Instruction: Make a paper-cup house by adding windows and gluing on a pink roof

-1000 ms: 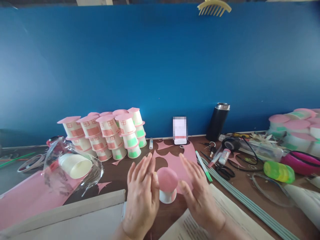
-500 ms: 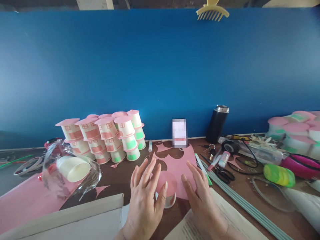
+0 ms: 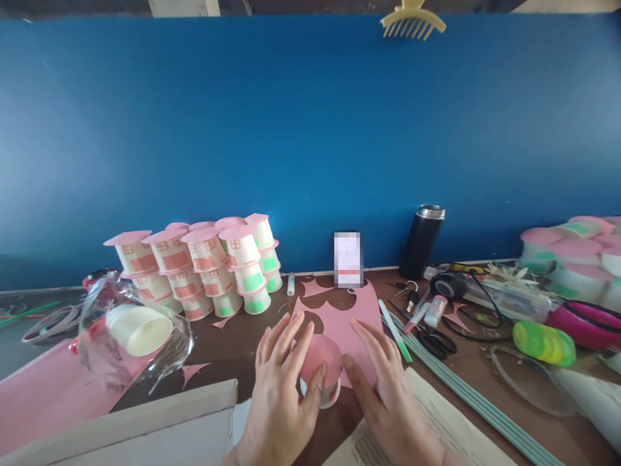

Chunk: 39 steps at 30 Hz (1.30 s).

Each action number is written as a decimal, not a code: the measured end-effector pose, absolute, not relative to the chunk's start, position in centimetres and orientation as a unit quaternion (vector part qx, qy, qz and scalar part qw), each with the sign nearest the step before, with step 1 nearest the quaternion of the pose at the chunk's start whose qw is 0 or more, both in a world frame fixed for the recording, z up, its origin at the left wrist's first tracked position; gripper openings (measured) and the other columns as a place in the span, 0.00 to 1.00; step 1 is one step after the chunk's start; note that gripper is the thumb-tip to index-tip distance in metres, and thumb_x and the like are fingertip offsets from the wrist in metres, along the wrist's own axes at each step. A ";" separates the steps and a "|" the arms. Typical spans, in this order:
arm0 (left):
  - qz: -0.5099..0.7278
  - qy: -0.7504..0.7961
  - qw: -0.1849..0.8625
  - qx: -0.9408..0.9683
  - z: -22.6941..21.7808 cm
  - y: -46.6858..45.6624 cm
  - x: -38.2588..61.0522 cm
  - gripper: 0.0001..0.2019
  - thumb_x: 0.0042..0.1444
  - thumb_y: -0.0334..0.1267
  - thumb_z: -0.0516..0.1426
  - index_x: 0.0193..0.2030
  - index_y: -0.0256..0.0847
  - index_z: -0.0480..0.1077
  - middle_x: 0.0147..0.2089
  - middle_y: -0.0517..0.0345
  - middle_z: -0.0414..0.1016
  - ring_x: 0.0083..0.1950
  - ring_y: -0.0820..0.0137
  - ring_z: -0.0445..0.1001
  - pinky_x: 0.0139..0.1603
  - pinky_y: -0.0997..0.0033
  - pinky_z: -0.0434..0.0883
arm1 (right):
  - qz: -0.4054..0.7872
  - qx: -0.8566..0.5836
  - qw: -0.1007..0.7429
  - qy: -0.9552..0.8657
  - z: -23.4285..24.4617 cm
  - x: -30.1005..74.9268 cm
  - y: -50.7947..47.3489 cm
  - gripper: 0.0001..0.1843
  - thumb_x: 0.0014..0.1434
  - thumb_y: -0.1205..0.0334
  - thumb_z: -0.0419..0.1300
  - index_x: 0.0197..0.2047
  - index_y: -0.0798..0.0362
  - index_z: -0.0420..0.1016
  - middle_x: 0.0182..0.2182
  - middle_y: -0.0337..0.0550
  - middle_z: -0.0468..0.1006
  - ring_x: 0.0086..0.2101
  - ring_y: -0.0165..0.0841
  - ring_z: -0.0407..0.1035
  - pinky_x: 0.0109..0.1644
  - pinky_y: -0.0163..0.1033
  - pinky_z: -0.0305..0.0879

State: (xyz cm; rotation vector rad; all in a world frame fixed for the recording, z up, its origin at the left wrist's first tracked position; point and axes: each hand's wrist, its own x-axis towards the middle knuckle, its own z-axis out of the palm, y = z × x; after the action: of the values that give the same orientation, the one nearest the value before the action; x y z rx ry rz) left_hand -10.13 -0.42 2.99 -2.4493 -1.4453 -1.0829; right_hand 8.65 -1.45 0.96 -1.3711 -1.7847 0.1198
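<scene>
In front of me stands a small upside-down paper cup [image 3: 330, 396] with a round pink paper disc [image 3: 320, 360] on top. To its left is my left hand [image 3: 286, 382], fingers stretched out and the thumb reaching over the near edge of the disc. From the other side my right hand [image 3: 383, 388] comes close, its fingers spread and the thumb tip at the disc's right edge; whether it touches I cannot tell. Neither hand is wrapped round the cup. Behind the disc lies a pink paper sheet [image 3: 342, 317] with rounded cut-outs.
Pink-topped paper cups [image 3: 204, 272] are stacked at the back left, others [image 3: 572, 252] at the right. A plastic bag [image 3: 182, 353] with white cups lies left. To the right are scissors [image 3: 436, 341], grey-green sticks [image 3: 466, 385] and a black bottle [image 3: 421, 243]. A phone [image 3: 348, 259] leans on the blue wall.
My right hand has come slightly left, its thumb now at the disc's edge. My left hand stays beside the cup with its fingers stretched. The view has shifted a little.
</scene>
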 end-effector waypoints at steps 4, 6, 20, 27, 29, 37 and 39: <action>-0.360 -0.474 0.047 -0.802 2.8 -0.4 -10.0 0.29 0.62 0.34 0.53 0.69 0.47 0.52 0.70 0.51 0.58 0.71 0.54 0.51 0.65 0.43 0.62 | 0.017 -0.522 0.392 -0.757 2.0 8.5 -2.0 0.26 0.68 0.56 0.51 0.67 0.44 0.54 0.62 0.49 0.63 0.60 0.45 0.58 0.59 0.55 0.65; -0.360 -0.475 0.053 -0.801 2.7 -0.4 -10.0 0.29 0.62 0.35 0.54 0.69 0.46 0.53 0.69 0.50 0.59 0.71 0.54 0.52 0.65 0.43 0.63 | 0.005 -0.509 0.369 -0.777 2.2 8.4 -2.1 0.27 0.67 0.54 0.52 0.68 0.43 0.54 0.63 0.49 0.62 0.61 0.46 0.56 0.60 0.56 0.64; -0.276 -0.475 0.097 -0.830 3.7 -0.4 -10.4 0.21 0.61 0.34 0.51 0.61 0.48 0.65 0.71 0.55 0.57 0.71 0.53 0.53 0.65 0.37 0.57 | -0.007 -0.498 0.315 -0.808 2.4 8.3 -1.9 0.29 0.64 0.51 0.57 0.66 0.42 0.58 0.64 0.47 0.61 0.62 0.51 0.53 0.59 0.61 0.61; -0.276 -0.480 0.082 -0.829 3.7 -0.4 -10.3 0.20 0.61 0.34 0.52 0.59 0.48 0.67 0.71 0.56 0.57 0.70 0.53 0.54 0.66 0.37 0.56 | -0.023 -0.498 0.315 -0.808 2.5 8.1 -1.9 0.29 0.64 0.51 0.57 0.66 0.43 0.59 0.64 0.48 0.62 0.61 0.51 0.54 0.59 0.63 0.60; -0.278 -0.480 0.077 -0.828 3.7 -0.4 -10.3 0.20 0.60 0.33 0.52 0.58 0.48 0.68 0.71 0.55 0.57 0.70 0.52 0.54 0.66 0.36 0.56 | -0.027 -0.501 0.314 -0.806 2.4 8.1 -1.9 0.29 0.63 0.50 0.58 0.66 0.43 0.60 0.64 0.48 0.62 0.61 0.51 0.54 0.59 0.63 0.60; -0.291 -0.479 0.098 -0.822 3.1 -0.2 -10.4 0.25 0.58 0.35 0.54 0.63 0.40 0.62 0.70 0.49 0.59 0.70 0.52 0.54 0.65 0.39 0.58 | -0.020 -0.507 0.324 -0.799 2.7 7.6 -1.4 0.27 0.64 0.48 0.56 0.64 0.47 0.64 0.61 0.51 0.65 0.61 0.52 0.55 0.61 0.62 0.59; -0.292 -0.476 0.106 -0.823 2.9 -0.2 -10.5 0.24 0.59 0.36 0.54 0.62 0.39 0.63 0.70 0.47 0.59 0.70 0.52 0.54 0.65 0.39 0.58 | -0.015 -0.501 0.320 -0.804 2.8 7.4 -1.3 0.28 0.64 0.47 0.56 0.64 0.47 0.63 0.61 0.52 0.66 0.61 0.52 0.55 0.61 0.63 0.58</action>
State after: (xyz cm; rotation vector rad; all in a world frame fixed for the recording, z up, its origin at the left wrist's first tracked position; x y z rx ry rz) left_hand -10.46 -0.17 2.94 -2.4238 -1.4030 -0.8610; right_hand 7.44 -1.31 2.83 -1.3162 -2.1145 -0.0398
